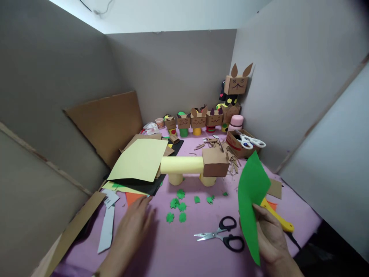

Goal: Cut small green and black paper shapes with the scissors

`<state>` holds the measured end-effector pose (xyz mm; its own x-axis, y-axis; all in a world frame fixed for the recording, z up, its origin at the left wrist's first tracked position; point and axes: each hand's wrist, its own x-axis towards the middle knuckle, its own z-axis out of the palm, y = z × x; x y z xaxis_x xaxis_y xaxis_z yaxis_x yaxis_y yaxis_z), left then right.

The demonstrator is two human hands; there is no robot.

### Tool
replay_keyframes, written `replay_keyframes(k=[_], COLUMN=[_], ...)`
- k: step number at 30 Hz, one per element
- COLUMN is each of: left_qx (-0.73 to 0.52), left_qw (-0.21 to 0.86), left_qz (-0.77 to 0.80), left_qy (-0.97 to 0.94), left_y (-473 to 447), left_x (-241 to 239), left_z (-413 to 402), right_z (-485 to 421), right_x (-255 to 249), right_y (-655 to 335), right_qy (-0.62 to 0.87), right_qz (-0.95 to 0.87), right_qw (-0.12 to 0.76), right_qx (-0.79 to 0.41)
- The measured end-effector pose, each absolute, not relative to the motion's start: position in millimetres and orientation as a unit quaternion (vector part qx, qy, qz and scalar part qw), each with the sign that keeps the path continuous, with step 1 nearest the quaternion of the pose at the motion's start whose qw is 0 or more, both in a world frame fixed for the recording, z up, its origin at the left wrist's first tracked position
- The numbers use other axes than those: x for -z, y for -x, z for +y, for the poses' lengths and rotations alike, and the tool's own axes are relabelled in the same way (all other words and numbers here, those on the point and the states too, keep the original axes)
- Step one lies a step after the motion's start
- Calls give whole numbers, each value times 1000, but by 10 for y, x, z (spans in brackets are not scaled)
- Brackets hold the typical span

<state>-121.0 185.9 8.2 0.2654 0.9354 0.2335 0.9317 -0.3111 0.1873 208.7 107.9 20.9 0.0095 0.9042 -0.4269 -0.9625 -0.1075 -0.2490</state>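
My right hand [272, 236] grips a curved sheet of green paper [250, 196], held upright above the table's right side. With fingers stretched out and nothing in them, my left hand [137, 221] hovers beside an orange paper piece [133, 198]. Between the hands, small green paper flowers [182, 217] and scraps lie scattered. Black-handled scissors [214, 235] rest with blades apart near my right hand. Behind the flowers stands a figure with a pale yellow paper tube body [182, 165], short tube legs and a brown cardboard box head [215, 165].
A yellow glue gun [278, 216] lies behind my right hand. White-handled scissors [250, 141] sit on a cardboard box [238, 150]. Yellow paper [138, 159] tops a stack at left. Cardboard animal figures [198, 120] line the back; a pink-lidded bottle [236, 120] stands near them.
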Motion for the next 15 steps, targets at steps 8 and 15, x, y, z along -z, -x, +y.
replay_keyframes(k=[8, 15], left_qx=[-240, -283], left_qw=[107, 176], left_qz=[563, 553], left_qy=[-783, -763], left_y=[572, 531], left_x=[265, 73], left_z=[1692, 2061], right_z=[971, 978], right_x=[-112, -122], right_y=[-2197, -2156], right_qy=[260, 251], right_qz=[60, 70], right_qw=[655, 640], right_qx=[-707, -723])
